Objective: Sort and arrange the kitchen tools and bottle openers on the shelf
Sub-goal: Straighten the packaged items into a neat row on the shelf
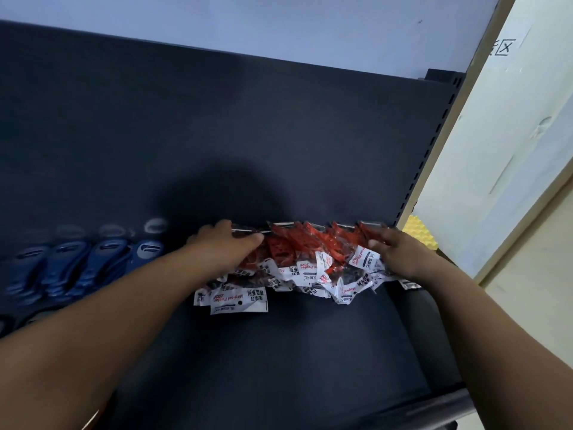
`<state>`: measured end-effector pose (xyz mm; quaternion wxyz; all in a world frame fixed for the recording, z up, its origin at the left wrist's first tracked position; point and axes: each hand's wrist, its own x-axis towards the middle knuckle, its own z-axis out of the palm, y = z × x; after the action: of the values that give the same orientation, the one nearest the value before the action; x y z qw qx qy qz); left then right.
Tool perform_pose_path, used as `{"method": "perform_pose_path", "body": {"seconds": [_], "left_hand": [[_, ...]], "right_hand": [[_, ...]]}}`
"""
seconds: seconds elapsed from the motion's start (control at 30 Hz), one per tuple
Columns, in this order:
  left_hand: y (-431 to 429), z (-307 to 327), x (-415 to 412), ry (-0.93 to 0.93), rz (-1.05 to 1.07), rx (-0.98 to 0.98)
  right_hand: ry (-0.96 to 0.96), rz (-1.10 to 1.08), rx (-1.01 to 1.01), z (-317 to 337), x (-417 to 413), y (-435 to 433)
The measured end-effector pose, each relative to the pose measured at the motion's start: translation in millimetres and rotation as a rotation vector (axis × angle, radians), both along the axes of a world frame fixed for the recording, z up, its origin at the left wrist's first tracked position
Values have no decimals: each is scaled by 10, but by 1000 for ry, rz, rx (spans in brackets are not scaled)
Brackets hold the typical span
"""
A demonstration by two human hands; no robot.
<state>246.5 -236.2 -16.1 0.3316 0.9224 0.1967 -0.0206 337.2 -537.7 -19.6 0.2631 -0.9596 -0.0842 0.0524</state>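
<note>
A row of several red peelers (310,252) in clear bags with white printed cards lies along the back of the dark shelf (279,352). My left hand (226,243) rests on the row's left end, fingers curled over the packets. At the right end, my right hand (397,252) lies on the packets with its fingers spread over them. Several blue bottle openers (86,262) sit side by side at the left of the shelf, blurred, apart from both hands.
The shelf's dark back panel (217,135) rises behind the goods. A slotted upright (434,144) bounds the right side, with a white board (511,135) and a yellow sponge-like piece (421,231) beyond it. Bare shelf lies in front of the packets.
</note>
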Motion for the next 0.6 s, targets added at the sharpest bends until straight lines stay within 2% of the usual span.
{"method": "perform_pose_path", "body": {"seconds": [0.07, 0.2, 0.33, 0.43, 0.6], "left_hand": [[-5, -99, -35, 31, -67, 1], [-94, -247, -84, 53, -120, 207], [-106, -241, -80, 56, -133, 199], [-104, -157, -134, 42, -109, 176], [5, -22, -302, -53, -89, 214]], "right_hand": [[61, 68, -74, -35, -15, 77], [49, 133, -299, -57, -41, 106], [29, 100, -203, -81, -17, 92], [-84, -21, -66, -90, -2, 81], [-230, -71, 4, 191, -157, 274]]}}
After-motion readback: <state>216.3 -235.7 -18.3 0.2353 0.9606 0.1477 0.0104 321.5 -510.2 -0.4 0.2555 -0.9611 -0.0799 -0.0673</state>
